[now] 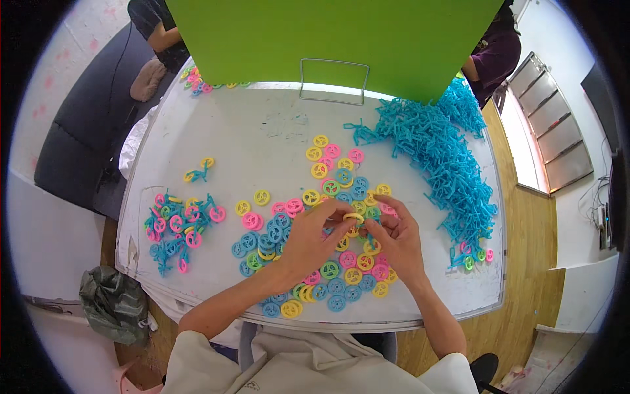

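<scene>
While the left hand [315,233] pinches a yellow wheel [354,217] above loose wheels [336,286] on the counter [230,144], can't tell the right hand's [398,240] grip; blue parts [453,167] heaped rightward, probably for easy reach.

1. The left hand [312,231] and right hand [403,249] cover some loose wheels [336,286] beneath them.
2. The left fingers [336,207] partly hide a pinched yellow wheel [354,217]; whether the right fingers [399,209] grip anything is too small to tell.
3. A green panel [335,36] blocks the worktop's [230,138] far end and most of two people.
4. Heaped blue parts [433,144] overlap, hiding one another.
5. The pale shirt [308,361] runs off the lower edge.
</scene>
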Action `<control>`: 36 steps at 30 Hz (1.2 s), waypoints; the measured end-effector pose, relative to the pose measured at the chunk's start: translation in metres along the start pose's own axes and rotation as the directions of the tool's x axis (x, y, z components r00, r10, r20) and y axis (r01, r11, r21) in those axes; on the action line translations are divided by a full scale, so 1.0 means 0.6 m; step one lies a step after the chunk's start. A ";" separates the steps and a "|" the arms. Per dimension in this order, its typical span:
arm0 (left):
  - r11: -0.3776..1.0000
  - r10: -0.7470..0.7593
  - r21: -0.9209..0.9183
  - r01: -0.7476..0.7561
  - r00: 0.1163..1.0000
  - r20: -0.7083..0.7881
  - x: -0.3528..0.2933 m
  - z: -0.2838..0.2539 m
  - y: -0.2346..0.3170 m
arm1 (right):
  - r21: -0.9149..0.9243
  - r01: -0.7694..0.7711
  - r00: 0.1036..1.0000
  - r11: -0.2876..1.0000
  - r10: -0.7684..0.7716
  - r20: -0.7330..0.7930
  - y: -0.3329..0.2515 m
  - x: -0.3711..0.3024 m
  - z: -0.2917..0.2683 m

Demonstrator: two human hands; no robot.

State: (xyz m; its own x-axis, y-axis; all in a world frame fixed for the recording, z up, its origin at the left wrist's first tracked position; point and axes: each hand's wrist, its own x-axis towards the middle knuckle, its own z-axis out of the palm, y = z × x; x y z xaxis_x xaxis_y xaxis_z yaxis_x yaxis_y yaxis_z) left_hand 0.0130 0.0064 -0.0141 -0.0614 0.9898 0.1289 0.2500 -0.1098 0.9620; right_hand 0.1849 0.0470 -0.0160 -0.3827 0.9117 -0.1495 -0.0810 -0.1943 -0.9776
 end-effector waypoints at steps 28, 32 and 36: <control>0.886 -0.247 -0.418 0.200 0.967 -0.062 -0.012 0.005 0.022 | -0.292 0.101 0.979 0.951 -0.147 -0.140 0.001 -0.020 0.030; 0.929 -0.207 -0.340 0.148 0.968 -0.142 -0.016 0.013 0.018 | -0.254 0.120 0.972 0.960 -0.165 -0.165 0.001 -0.021 0.038; 0.919 -0.189 -0.382 0.092 0.956 -0.224 -0.020 0.024 0.018 | -0.268 0.067 0.980 0.961 -0.114 -0.165 -0.002 -0.022 0.040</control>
State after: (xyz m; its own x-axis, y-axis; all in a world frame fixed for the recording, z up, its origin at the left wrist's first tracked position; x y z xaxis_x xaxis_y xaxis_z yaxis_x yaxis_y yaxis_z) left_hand 0.0301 -0.0054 -0.0086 -0.3221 0.9467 -0.0045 -0.1453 -0.0448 0.9884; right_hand 0.1683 0.0264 -0.0091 -0.2135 0.9751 -0.0592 0.1430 -0.0287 -0.9893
